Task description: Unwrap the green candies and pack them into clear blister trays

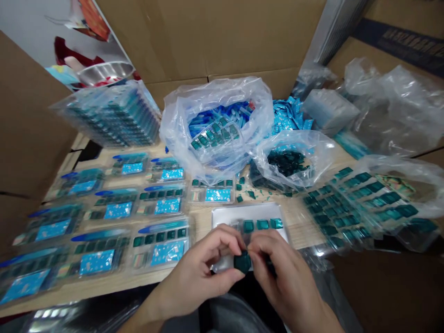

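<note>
Left hand (203, 273) and right hand (289, 277) clamped, fingers together on dark teal square piece (242, 262), face tilted up toward person, no clear long axis; white tray (250, 215) just beyond.

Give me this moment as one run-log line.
left hand: dark green piece pinched with right hand | white tray: green pieces in a row | around: blister packs

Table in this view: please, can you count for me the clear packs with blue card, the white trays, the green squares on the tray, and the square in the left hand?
Clear packs with blue card: 10
White tray: 1
Green squares on the tray: 3
Dark green square in the left hand: 1
Total: 15
</note>
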A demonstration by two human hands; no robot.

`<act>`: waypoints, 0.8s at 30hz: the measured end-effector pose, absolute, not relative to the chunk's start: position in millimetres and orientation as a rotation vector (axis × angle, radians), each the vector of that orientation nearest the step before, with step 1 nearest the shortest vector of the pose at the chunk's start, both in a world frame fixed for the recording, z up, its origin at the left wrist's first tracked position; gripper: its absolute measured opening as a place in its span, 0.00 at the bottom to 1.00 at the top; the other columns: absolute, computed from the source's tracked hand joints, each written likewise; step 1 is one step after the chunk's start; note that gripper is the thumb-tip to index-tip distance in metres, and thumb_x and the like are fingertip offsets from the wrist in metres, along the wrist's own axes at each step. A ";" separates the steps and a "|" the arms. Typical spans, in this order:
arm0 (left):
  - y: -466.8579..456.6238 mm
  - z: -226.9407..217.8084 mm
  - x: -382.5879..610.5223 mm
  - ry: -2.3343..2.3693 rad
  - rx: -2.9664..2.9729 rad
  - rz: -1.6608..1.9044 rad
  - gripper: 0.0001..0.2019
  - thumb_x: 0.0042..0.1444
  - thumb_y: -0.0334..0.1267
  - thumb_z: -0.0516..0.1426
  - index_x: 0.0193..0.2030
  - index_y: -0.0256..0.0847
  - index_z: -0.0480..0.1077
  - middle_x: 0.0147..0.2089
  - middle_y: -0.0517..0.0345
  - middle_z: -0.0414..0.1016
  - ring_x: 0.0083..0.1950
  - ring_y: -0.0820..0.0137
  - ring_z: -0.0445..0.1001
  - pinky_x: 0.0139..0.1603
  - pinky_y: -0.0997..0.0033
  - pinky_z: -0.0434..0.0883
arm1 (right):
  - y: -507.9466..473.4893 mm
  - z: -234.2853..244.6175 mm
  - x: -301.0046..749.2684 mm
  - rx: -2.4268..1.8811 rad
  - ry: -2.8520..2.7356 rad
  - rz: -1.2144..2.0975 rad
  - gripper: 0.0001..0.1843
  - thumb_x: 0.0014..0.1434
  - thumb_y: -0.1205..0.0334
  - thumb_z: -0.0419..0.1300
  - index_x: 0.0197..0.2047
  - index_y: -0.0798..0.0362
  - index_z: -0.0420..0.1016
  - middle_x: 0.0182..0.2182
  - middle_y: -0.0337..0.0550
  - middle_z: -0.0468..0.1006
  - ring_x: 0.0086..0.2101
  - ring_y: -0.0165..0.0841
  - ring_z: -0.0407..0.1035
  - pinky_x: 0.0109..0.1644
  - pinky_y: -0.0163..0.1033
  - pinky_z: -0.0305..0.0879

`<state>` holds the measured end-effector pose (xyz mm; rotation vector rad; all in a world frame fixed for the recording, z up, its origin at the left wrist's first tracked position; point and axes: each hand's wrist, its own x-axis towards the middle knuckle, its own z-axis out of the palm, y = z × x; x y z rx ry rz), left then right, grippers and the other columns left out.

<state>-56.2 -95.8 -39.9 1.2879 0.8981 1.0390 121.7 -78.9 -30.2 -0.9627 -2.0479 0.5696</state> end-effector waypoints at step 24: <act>-70.7 -50.5 -65.4 1.325 2.375 0.795 0.09 0.69 0.36 0.51 0.50 0.42 0.69 0.43 0.54 0.72 0.45 0.67 0.72 0.46 0.68 0.72 | -43.7 -48.3 160.2 -1.397 -1.590 0.615 0.06 0.64 0.59 0.59 0.34 0.50 0.72 0.23 0.35 0.71 0.22 0.29 0.65 0.26 0.35 0.61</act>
